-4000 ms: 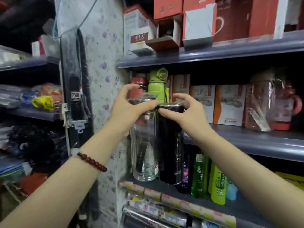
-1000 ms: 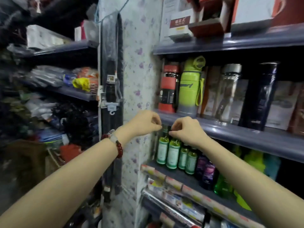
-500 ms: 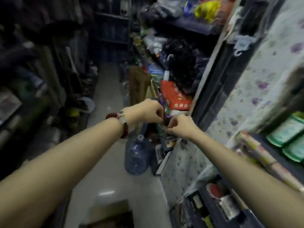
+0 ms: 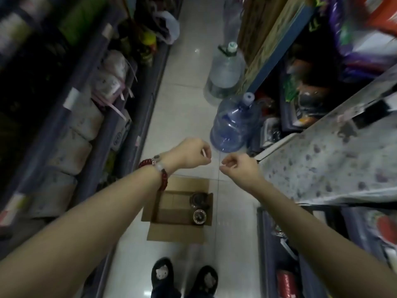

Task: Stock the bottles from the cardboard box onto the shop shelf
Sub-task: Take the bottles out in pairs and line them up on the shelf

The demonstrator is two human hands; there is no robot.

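Observation:
I look down at the aisle floor. An open cardboard box (image 4: pixel 177 235) lies there, a little ahead of my feet. Two bottles stand upright along its right side, seen from above: a dark-capped bottle (image 4: pixel 198 198) and, nearer me, a silver-rimmed bottle (image 4: pixel 199 216). The rest of the box floor is bare cardboard. My left hand (image 4: pixel 191 154) and my right hand (image 4: pixel 238 167) hover side by side in the air above the box's far end. Both have curled fingers and hold nothing. The shelf with the stocked bottles is out of view.
A blue water jug (image 4: pixel 234 125) and a clear water jug (image 4: pixel 225 76) stand on the floor ahead, against the right-hand shelving. The floral shelf side panel (image 4: pixel 333 160) juts in at right. Packed shelves (image 4: pixel 86 130) line the left. My slippered feet (image 4: pixel 184 276) stand behind the box.
My view has swung from the shelf down to the floor, bringing the box into sight. Both hands left the two bottles on the shelf and stay curled, holding nothing.

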